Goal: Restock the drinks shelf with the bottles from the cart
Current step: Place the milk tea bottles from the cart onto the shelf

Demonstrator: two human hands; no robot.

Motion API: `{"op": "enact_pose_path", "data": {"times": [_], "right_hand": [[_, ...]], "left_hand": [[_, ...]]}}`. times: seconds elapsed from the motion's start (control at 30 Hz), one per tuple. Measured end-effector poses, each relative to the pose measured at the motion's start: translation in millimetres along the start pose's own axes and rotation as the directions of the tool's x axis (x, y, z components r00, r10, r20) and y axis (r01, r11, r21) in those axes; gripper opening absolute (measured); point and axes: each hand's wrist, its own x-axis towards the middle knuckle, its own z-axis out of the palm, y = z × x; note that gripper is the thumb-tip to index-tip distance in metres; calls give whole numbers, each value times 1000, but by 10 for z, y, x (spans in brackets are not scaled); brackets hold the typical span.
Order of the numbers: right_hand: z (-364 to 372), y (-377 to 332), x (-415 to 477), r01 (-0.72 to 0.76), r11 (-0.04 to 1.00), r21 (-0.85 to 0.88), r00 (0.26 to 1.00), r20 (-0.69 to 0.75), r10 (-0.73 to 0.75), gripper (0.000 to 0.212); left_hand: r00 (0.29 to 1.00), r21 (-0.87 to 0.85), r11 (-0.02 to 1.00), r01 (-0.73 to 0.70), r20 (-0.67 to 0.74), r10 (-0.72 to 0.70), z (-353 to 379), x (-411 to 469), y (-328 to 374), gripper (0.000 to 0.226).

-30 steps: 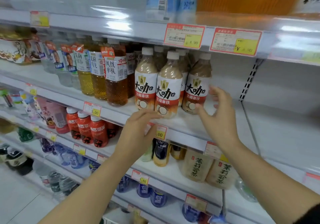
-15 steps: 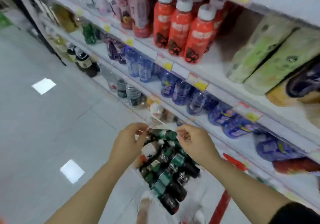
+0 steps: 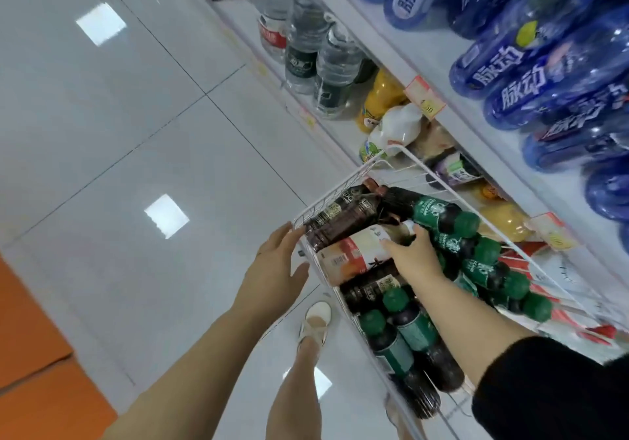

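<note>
A white wire cart (image 3: 343,186) stands by the shelf, filled with several dark bottles with green caps (image 3: 439,216) and brown-capped dark bottles (image 3: 343,216). A cream and red coffee bottle (image 3: 357,252) lies on its side among them. My right hand (image 3: 413,252) reaches into the cart and its fingers curl over the cap end of this coffee bottle. My left hand (image 3: 275,269) hovers with straight fingers at the cart's left rim and holds nothing.
The shelf unit runs along the right: blue bottles (image 3: 531,75) on an upper level, water bottles (image 3: 306,51), a yellow bottle (image 3: 377,99) and a white jug (image 3: 391,131) on the bottom level. Grey tiled floor lies left. My foot (image 3: 315,324) stands beside the cart.
The view swung down from the coffee-bottle shelf to the cart. Both hands dropped from the shelf to the cart; my right hand now lies on the cream coffee bottle.
</note>
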Motion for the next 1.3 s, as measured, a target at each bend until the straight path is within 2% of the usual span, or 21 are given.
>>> {"op": "enact_pose_path", "data": {"times": [0.1,0.2,0.3,0.37,0.43,0.53,0.67,0.73,0.8,0.9,0.97,1.03,1.1,1.17,1.23,1.3], "right_hand": [[107,-33,270,-20,998,56,998,61,17,66],[214,-89,404,-67,998,8,990,123,65,68],[223,-83,437,-70,997,25,994,90,67,66],[184,-38,354,-46,997,69,998,50,43,62],[129,3,223,13,997,81,1000,-6,-12,59],[58,32,-18,141,989,34,988,-69,-138,49],[-81,29,-313,281,958,59,957,-97,-275,41],[-214,-13,-450,324,941,101,945,-85,-316,41],[-363,-64,-548,359,924,131,933,-59,-355,43],[-567,-171,-590,446,887,121,894,-12,-448,46],[-691,-231,-582,498,855,145,858,55,-510,45],[-813,-227,-562,546,819,175,824,66,-563,36],[-915,-126,-474,570,812,123,822,-64,-567,27],[-993,44,-294,494,869,-15,847,-215,-486,29],[-1008,168,-106,359,906,-224,880,-240,-409,45],[-960,224,38,282,861,-423,890,-220,-400,53]], "left_hand": [[1000,-39,999,15,-13,-16,80,60,-21,53],[999,-84,996,4,-36,-7,123,56,-27,49],[1000,-60,998,8,-30,-9,119,50,3,49],[999,38,999,4,-51,-2,132,50,54,49],[993,102,994,-50,-106,60,137,58,155,47],[981,27,987,-160,-109,162,122,104,349,45],[953,32,957,-290,106,285,211,201,489,62],[937,59,944,-325,152,313,277,232,510,76],[934,26,940,-340,123,335,322,228,538,85],[941,-36,941,-337,27,338,298,187,649,85],[956,-119,948,-294,-20,294,269,169,716,82],[981,-282,940,-192,-28,192,234,154,757,77],[998,-451,891,-54,5,63,207,132,769,74],[999,-568,823,36,24,-27,190,116,756,77],[996,-632,771,75,16,-84,176,118,716,78],[994,-647,758,82,2,-106,166,130,671,80]]}}
